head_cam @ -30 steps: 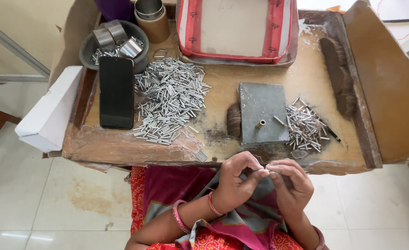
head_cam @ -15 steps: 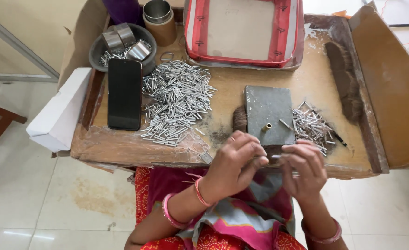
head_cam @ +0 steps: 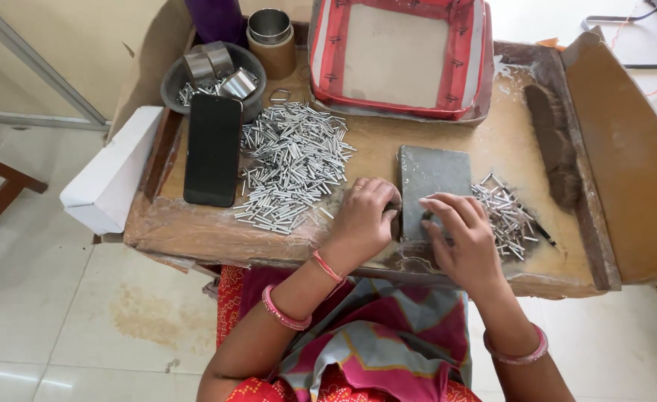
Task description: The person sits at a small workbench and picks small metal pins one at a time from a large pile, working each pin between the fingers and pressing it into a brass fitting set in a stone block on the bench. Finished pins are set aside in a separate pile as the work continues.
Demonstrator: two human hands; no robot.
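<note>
- The left hand rests curled on the counter, its fingers bent against the left edge of a grey block; whether they pinch anything I cannot tell.
- The right hand lies over the block's lower right corner, fingers stretched flat across it; the fingertips hide any small piece under them, so its grip cannot be told either.
- The grey block lies flat near the counter's front edge, between the two hands.
- Just right of the block is a small heap of short metal tubes, touching the right hand's fingers.
- A larger heap of the same tubes spreads left of the block, near the left hand.
- A black phone lies face up beside that larger heap.
- Behind the phone stands a dark bowl holding metal pieces, with a cylindrical tin next to it.
- A red-edged tray sits at the back, and a dark brush lies along the right side.
</note>
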